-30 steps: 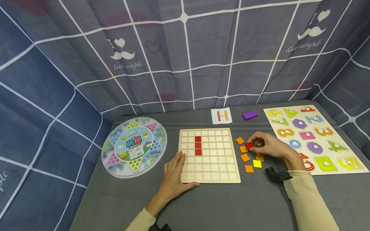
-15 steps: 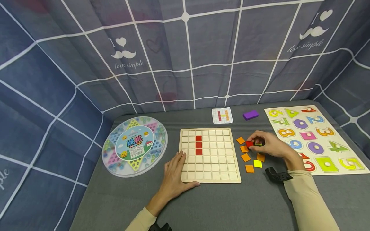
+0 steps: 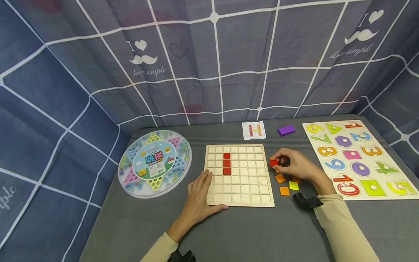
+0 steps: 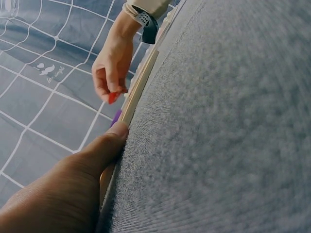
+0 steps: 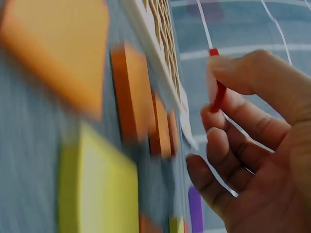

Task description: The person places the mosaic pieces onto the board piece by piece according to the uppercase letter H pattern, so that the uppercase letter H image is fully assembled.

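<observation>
My right hand [image 3: 296,165] pinches a red square tile [image 5: 218,97] between thumb and forefinger, just off the right edge of a wooden grid board [image 3: 245,189]. In the right wrist view the other fingers curl loosely below the tile. Three red tiles [image 3: 227,163] stand in a column in the board's upper left part. My left hand [image 3: 198,198] rests at the board's lower left corner, fingers along its left side and thumb at the front edge. Several orange tiles [image 3: 284,191] and a yellow tile [image 3: 293,185] lie under and beside my right hand, some partly hidden.
Behind the board lie a small card [image 3: 254,130] with a coloured grid pattern and a purple block [image 3: 286,130]. A number-and-shape puzzle board [image 3: 360,163] is at the right. At the left lies a round Chinese checkers set [image 3: 180,174]. A grey-blue curtain [image 3: 242,47] hangs behind.
My right hand has moved left from among the loose tiles towards the board, carrying the red tile. The left hand stays at the board's corner. The head view has shifted slightly.
</observation>
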### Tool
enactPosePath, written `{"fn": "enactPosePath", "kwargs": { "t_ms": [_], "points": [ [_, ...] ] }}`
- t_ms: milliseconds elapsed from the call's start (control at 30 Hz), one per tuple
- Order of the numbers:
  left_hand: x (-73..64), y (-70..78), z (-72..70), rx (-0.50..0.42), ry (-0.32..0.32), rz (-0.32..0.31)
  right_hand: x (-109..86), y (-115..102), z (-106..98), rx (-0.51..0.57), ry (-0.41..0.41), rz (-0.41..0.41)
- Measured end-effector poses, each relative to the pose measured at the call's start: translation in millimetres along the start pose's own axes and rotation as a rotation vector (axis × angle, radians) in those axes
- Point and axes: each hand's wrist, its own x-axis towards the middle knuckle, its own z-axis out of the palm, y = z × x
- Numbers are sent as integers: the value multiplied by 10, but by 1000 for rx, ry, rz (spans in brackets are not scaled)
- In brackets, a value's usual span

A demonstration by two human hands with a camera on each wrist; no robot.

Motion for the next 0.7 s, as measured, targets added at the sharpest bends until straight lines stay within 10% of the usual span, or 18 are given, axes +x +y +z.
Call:
{"fn": "enactPosePath", "kwargs": {
  "t_ms": [700],
  "points": [
    [21,-3,-15,19,-29,-4,388,-879,973,77,14,-166]
  ]
}}
